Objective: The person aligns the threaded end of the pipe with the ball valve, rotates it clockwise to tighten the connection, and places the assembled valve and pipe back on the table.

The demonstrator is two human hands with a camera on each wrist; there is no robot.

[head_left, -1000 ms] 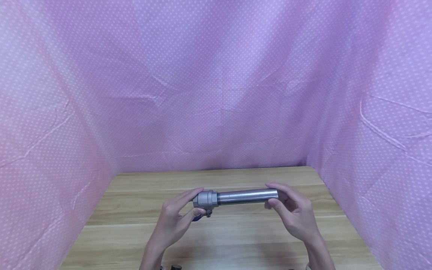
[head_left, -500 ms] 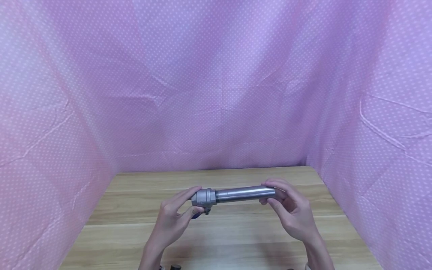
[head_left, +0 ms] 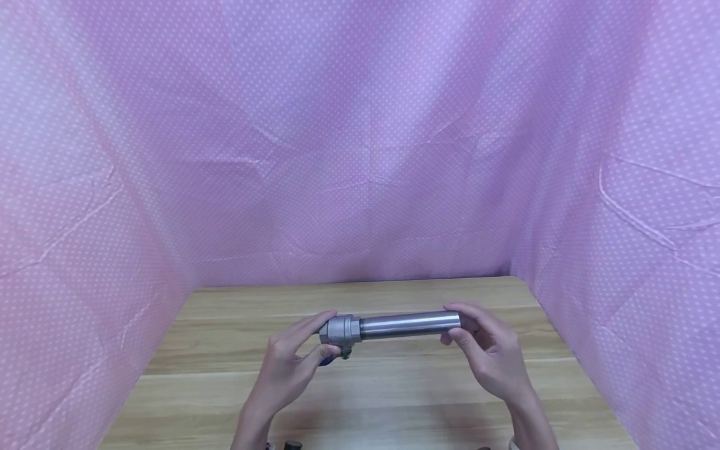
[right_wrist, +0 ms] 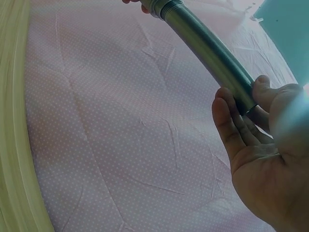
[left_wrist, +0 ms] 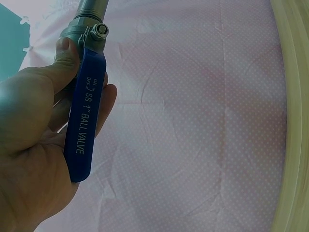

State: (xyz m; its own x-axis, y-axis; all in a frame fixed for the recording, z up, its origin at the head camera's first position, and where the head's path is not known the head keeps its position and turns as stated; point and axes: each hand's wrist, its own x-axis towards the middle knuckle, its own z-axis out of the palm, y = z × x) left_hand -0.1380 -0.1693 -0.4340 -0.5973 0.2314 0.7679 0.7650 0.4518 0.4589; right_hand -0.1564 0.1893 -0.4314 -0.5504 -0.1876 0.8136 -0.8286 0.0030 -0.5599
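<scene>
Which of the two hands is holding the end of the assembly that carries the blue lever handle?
The left hand: it grips the grey metal ball valve with its blue lever handle; the right hand pinches only the plain steel pipe.

You are working in a makeshift recording booth rather than a lived-in room: pink polka-dot cloth point(head_left: 360, 156) is hung as a backdrop on three sides, enclosing a light wooden table point(head_left: 394, 400) right up to its far edge and corners.
</scene>
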